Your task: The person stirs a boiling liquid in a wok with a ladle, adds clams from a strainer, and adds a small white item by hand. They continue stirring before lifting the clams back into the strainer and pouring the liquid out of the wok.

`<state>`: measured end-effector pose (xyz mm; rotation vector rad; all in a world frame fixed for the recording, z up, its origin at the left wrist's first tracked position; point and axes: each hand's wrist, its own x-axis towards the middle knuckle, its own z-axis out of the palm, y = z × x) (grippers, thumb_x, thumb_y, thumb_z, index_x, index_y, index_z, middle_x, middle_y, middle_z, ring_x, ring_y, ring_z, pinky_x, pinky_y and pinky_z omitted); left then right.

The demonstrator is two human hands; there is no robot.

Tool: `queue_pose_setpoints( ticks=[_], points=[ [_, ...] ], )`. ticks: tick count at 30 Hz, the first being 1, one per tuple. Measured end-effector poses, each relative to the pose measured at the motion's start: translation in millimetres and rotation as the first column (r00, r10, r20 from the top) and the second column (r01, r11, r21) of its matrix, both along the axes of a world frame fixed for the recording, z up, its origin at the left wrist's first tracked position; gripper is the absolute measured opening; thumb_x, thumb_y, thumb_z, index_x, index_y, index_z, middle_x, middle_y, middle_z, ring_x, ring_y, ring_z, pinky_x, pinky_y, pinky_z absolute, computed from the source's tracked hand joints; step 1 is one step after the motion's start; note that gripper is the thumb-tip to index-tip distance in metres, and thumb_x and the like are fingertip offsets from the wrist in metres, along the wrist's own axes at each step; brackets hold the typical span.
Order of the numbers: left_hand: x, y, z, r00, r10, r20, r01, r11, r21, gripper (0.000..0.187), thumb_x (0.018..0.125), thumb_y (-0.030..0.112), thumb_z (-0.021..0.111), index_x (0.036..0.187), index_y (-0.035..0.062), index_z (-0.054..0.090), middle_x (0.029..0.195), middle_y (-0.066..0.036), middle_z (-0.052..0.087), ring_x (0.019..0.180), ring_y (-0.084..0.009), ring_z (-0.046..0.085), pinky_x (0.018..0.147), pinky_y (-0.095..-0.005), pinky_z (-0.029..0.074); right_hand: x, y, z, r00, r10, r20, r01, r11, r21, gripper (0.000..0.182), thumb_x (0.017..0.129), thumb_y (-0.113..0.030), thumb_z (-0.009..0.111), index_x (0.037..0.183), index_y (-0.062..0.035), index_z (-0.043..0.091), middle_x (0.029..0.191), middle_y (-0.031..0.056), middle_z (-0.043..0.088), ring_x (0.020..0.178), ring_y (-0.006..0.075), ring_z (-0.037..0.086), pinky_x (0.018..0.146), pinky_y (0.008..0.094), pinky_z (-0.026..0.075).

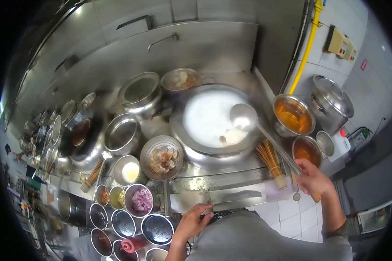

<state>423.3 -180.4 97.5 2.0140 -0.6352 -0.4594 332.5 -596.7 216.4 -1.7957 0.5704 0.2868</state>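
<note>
The right hand (311, 176) grips the long handle of a ladle (244, 116). The ladle's bowl is ahead and left of that hand, over white liquid (204, 111) in a big wok (177, 119). A stick brush (270, 161) is just left of the hand. The left hand (194, 222), loose and empty, is at the counter (248, 182) edge. Ahead of it is a strainer (161, 141).

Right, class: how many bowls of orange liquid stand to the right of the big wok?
2. One bowl sits beside the lidded pot; the other bowl is nearer the right hand. Others could be hidden behind the pot.
</note>
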Motion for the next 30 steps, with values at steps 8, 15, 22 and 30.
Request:
queue_pose_setpoints(
  ticks=[8, 15, 22, 30],
  points=[
    [11.6, -34.7, 7.4, 0.998, -0.052, 0.028, 0.051, 0.998, 0.037, 0.035, 0.093, 0.022, 0.073, 0.124, 0.0064, 0.066, 0.118, -0.017, 0.068, 0.111, -0.0352, 0.066, 0.095, -0.0398, 0.051, 23.8, -21.5, 33.2, 0.984, -0.024, -0.176, 0.063, 0.973, 0.223, 0.060, 0.083, -0.002, 0.061, 0.139, -0.0056, 0.040, 0.078, 0.0077, 0.057, 0.049, 0.0135, 0.049, 0.044, 0.0275, 0.038],
    [2.2, -45.3, 7.6, 0.999, 0.006, -0.046, -0.002, 0.996, 0.087, 0.034, 0.093, 0.021, 0.073, 0.123, 0.0052, 0.067, 0.118, -0.017, 0.069, 0.109, -0.0345, 0.067, 0.092, -0.0386, 0.053, 35.2, -27.0, 7.5, 0.978, 0.030, -0.207, 0.081, 0.857, 0.509, 0.059, 0.089, -0.007, 0.060, 0.143, -0.0090, 0.034, 0.077, 0.0049, 0.056, 0.048, 0.0125, 0.049, 0.042, 0.0278, 0.038],
    [-6.8, -38.5, 10.2, 0.989, 0.123, 0.077, -0.131, 0.985, 0.111, 0.034, 0.093, 0.021, 0.072, 0.123, 0.0063, 0.067, 0.114, -0.015, 0.068, 0.102, -0.0366, 0.067, 0.087, -0.0413, 0.053, 55.6, -20.4, -27.3, 0.988, 0.043, -0.146, 0.089, 0.619, 0.780, 0.048, 0.095, -0.007, 0.057, 0.138, -0.0108, 0.038, 0.081, 0.0061, 0.055, 0.049, 0.0127, 0.049, 0.041, 0.0280, 0.039],
    [-33.2, -6.3, -2.3, 0.946, 0.295, 0.138, -0.315, 0.936, 0.159, 0.034, 0.092, 0.023, 0.073, 0.121, 0.0072, 0.068, 0.114, -0.017, 0.069, 0.106, -0.0371, 0.067, 0.090, -0.0415, 0.054, 120.6, -3.3, -26.8, 0.999, -0.027, 0.019, -0.006, 0.413, 0.911, 0.035, 0.097, -0.006, 0.053, 0.131, -0.0131, 0.043, 0.082, 0.0067, 0.055, 0.048, 0.0118, 0.048, 0.036, 0.0271, 0.038]
  ],
)
